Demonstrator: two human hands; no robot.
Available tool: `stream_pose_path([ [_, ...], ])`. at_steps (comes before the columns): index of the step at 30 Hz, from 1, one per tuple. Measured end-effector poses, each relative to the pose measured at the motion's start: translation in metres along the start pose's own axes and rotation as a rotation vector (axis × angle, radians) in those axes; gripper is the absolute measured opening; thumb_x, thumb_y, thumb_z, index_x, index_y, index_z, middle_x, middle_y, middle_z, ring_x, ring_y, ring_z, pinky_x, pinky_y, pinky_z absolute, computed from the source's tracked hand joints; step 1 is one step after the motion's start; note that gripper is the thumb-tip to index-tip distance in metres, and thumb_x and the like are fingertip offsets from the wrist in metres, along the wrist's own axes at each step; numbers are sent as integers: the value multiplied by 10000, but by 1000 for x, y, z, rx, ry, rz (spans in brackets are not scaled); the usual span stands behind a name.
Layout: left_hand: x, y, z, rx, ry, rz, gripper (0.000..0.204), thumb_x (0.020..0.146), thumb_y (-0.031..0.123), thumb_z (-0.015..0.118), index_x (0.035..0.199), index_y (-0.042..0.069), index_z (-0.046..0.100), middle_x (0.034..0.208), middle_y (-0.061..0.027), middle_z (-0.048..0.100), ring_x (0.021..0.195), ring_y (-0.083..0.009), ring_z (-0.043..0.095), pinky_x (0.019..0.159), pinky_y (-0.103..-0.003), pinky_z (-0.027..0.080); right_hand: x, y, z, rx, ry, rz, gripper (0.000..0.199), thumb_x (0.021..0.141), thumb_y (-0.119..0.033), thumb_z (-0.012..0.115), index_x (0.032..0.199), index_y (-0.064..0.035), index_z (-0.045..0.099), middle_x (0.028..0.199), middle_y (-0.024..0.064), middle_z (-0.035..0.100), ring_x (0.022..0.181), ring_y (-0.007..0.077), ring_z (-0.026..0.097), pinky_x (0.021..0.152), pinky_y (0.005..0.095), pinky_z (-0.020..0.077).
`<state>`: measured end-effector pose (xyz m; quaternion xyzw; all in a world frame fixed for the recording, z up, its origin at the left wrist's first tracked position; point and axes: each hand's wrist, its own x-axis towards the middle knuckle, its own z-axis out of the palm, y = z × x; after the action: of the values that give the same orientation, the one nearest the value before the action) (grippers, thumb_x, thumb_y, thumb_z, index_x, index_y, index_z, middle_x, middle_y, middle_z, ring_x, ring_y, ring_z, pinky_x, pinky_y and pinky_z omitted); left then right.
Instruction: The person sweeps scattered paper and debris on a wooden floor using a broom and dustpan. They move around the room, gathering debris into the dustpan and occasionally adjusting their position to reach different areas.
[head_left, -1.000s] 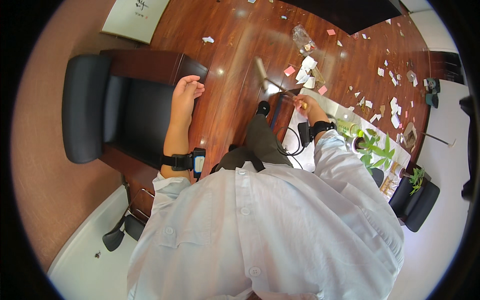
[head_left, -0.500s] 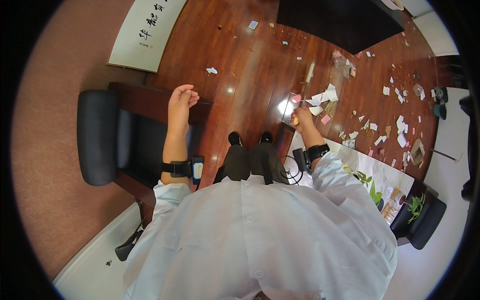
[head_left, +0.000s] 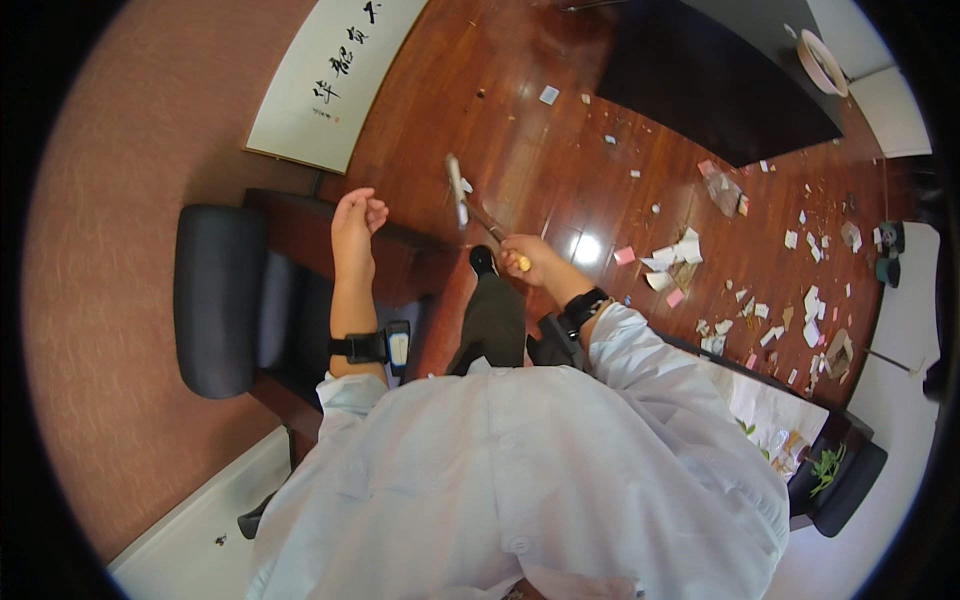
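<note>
My right hand is closed around the lower end of a thin stick-like tool. Its brown shaft runs up and left to a pale, blurred end above the wooden floor. My left hand hovers over the wooden arm of a black armchair, its fingers curled in and nothing in it. Both wrists wear dark bands, and the left one carries a small device. My dark trousers and one shoe show below the tool.
A framed white panel with brush writing leans against the reddish wall. A dark rug or tabletop lies at the top. Several paper scraps litter the floor to the right. A second black chair and green plants stand at lower right.
The view has swung left and lower. My right hand with the tool now sits nearer the middle, the tool's pale end pointing up and left. My left hand stays over the armchair.
</note>
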<state>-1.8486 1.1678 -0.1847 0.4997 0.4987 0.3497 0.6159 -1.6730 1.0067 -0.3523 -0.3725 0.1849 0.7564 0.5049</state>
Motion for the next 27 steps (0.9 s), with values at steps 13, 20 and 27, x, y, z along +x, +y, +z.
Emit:
stream_pose_path([
  [13,208,0,-50,35,-70,-126,147,856,104,415,940,45,520,763,-26,549,707,-102,532,663,-218,429,48,-30,-39,-830,405,-1018,224,745,-9,527,963,42,539,870,80,581,729,84,516,640,166,422],
  [20,253,9,14,-3,-312,-122,130,845,96,432,929,44,518,756,-23,544,701,-104,529,665,-217,426,-3,-71,-99,-123,607,-832,154,781,-51,504,903,36,470,641,36,448,505,90,432,434,165,383],
  [27,288,26,29,4,-353,-128,131,845,100,434,930,40,514,760,-22,539,697,-102,526,656,-218,427,59,-159,-41,659,759,-595,67,791,-24,379,741,-68,371,528,8,389,409,101,394,366,202,365],
])
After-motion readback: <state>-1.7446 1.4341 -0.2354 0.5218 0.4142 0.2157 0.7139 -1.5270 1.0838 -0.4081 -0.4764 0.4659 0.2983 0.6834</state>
